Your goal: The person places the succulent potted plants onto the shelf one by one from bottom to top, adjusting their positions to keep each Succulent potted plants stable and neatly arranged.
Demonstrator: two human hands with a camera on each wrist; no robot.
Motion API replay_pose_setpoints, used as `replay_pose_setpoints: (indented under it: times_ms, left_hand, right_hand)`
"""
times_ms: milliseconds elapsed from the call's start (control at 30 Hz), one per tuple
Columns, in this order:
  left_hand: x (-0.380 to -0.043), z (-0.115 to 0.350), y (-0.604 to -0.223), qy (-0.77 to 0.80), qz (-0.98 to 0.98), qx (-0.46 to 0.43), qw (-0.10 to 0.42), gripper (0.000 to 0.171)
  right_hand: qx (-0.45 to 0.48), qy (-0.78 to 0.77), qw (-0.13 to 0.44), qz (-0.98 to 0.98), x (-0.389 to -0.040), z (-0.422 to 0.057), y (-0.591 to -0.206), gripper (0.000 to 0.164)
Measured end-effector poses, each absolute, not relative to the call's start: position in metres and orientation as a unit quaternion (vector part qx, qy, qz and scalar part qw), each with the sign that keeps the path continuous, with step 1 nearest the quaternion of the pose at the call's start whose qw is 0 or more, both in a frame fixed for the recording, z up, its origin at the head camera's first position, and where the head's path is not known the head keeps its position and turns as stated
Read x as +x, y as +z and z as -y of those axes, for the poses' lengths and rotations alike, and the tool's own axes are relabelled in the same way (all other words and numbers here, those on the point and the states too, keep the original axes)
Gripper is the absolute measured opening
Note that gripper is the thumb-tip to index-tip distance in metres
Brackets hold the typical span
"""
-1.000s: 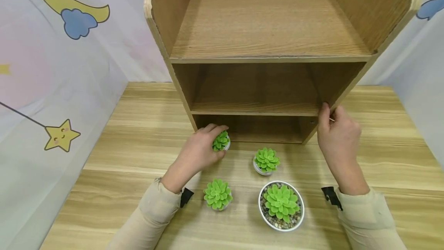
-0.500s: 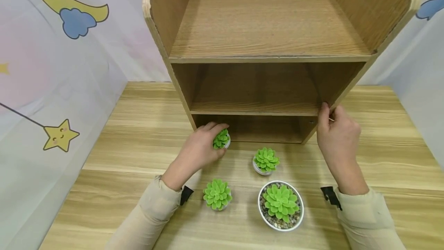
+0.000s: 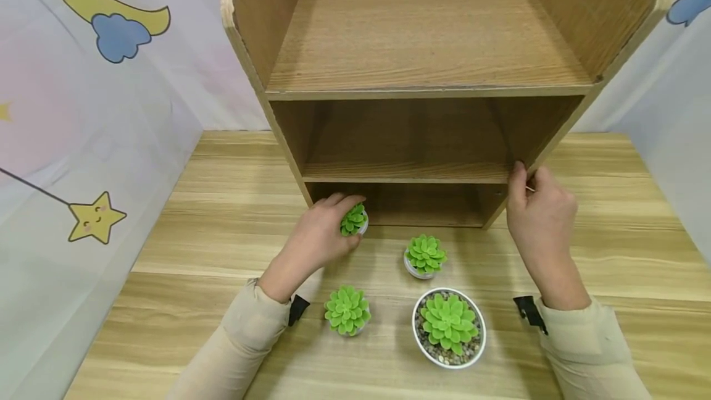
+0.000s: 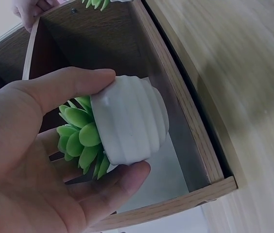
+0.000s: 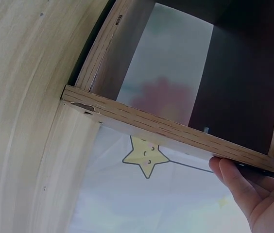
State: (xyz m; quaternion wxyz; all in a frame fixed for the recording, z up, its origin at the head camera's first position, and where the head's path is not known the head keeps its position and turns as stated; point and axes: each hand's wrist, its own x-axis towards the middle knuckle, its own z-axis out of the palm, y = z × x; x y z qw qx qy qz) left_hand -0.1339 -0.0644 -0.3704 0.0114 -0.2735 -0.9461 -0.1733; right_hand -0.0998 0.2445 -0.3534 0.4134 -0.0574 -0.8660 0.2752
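My left hand (image 3: 319,230) grips a small potted succulent (image 3: 353,221) at the lower left opening of the wooden shelf (image 3: 433,36). In the left wrist view, thumb and fingers pinch its ribbed white pot (image 4: 129,120) from both sides, and the green leaves point toward the palm. The pot is tilted on its side in that view, in front of the bottom compartment. My right hand (image 3: 541,227) holds the shelf's right side panel near the middle board. In the right wrist view its fingers (image 5: 236,182) lie along the panel's outer face.
Two more small succulents, a nearer one (image 3: 347,310) and one by the shelf (image 3: 425,255), stand on the wood-grain table (image 3: 183,252). A larger succulent in a round white bowl (image 3: 449,329) with pebbles stands near the front. Printed fabric (image 3: 111,141) hangs around the table.
The left hand and its succulent have shifted very slightly toward the shelf. The right hand keeps its hold on the panel, and the head view has drifted a little.
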Motion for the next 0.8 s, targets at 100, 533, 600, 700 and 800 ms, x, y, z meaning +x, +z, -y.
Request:
replay_pose_setpoints:
  times_ms: [100,533,600,700,800]
  left_hand:
    - [-0.1346,0.0636,-0.3696,-0.174,0.946,-0.273,0.012,0.062]
    - [-0.1358,0.0632,-0.3677,-0.174,0.946,-0.275,0.010,0.062]
    - [-0.1360,0.0632,-0.3673,-0.176,0.945,-0.276,0.010,0.061]
    - [-0.1366,0.0633,-0.3674,-0.179,0.945,-0.274,0.010,0.061]
    - [-0.1372,0.0630,-0.3668,-0.180,0.945,-0.271,0.011,0.061]
  right_hand:
    - [-0.057,0.274,0.411,0.868,-0.0993,-0.2447,-0.3528,0.032]
    - [-0.055,0.264,0.412,0.870,-0.0992,-0.2432,-0.3536,0.034]
    - [-0.056,0.262,0.413,0.871,-0.0989,-0.2433,-0.3535,0.034]
    - [-0.057,0.262,0.411,0.871,-0.0984,-0.2437,-0.3529,0.034]
    - [-0.057,0.261,0.412,0.871,-0.0977,-0.2443,-0.3521,0.034]
